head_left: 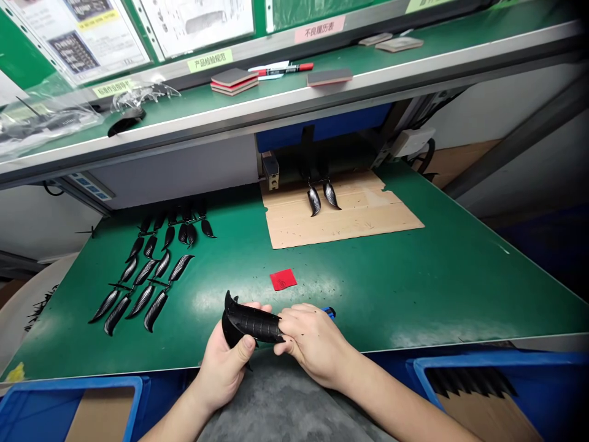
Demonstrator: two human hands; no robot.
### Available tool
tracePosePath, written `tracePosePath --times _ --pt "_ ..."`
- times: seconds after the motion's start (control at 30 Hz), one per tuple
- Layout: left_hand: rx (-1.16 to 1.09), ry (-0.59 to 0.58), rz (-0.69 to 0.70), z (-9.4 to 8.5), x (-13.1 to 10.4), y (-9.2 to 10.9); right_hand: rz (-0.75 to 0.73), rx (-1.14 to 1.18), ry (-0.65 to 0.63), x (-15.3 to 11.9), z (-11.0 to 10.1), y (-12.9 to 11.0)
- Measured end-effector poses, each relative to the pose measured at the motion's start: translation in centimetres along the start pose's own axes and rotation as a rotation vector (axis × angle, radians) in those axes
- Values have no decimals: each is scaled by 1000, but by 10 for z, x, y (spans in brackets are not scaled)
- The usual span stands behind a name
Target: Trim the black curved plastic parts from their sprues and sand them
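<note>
Close to the table's front edge, my left hand (pixel 229 356) is wrapped round a stack of black curved plastic parts (pixel 255 323), its thumb resting on the near side. The parts have hooked, pointed tips and are nested together; how many there are I cannot tell. My right hand (pixel 313 341) is closed on the stack's right end, which its fingers partly cover. Just behind the right hand a blue object (pixel 329 312) peeks out, mostly hidden. Beyond the hands lies a small red square (pixel 283 280) with a dark mark.
Several black leaf-shaped parts joined by sprues (pixel 156 301) lie on the green table (pixel 368 276) at left. Two more sit on a cardboard sheet (pixel 294 227). Above runs a shelf (pixel 184 113) with sanding pads (pixel 234 80). Blue bins (pixel 138 399) flank me below, the right one holding black parts (pixel 473 380).
</note>
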State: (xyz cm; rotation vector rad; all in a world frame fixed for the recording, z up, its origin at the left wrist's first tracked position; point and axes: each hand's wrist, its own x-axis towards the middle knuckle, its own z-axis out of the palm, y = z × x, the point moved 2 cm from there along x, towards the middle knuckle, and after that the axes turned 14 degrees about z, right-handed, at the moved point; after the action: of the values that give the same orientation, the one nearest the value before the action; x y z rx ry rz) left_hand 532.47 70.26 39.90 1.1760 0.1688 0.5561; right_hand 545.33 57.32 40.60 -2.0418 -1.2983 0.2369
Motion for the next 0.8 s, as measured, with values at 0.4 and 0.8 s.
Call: tracePosePath --times 0.4,0.8 --pt "-362 125 -189 11 4 0 182 428 81 3 -1 -14" --pt "-347 113 -177 7 4 -2 111 297 95 7 3 -11"
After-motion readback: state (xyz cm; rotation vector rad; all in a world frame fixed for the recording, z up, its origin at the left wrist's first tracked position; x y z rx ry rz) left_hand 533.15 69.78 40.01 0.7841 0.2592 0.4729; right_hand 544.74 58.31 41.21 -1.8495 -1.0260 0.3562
